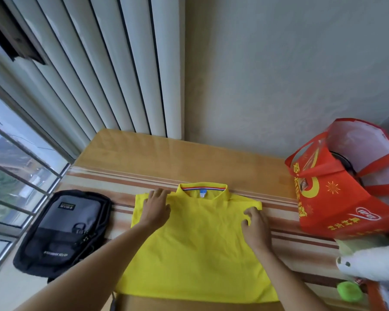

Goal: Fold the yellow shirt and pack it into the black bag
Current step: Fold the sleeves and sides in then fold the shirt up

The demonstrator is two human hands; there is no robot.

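Observation:
The yellow shirt (198,248) lies flat on the striped table, collar at the far side, with both sleeves folded in. My left hand (156,206) rests flat on the shirt's left shoulder, fingers spread. On the right shoulder area sits my right hand (254,225), its fingers bent and pressing into the cloth near the folded right edge. The black bag (61,232) lies flat on the table to the left of the shirt, apart from it, its grey front pocket facing up.
A red shopping bag (337,198) stands open at the right of the table (144,153). A white cloth item (373,263) and a green round object (349,291) lie at the near right. A window and pleated curtain run along the left.

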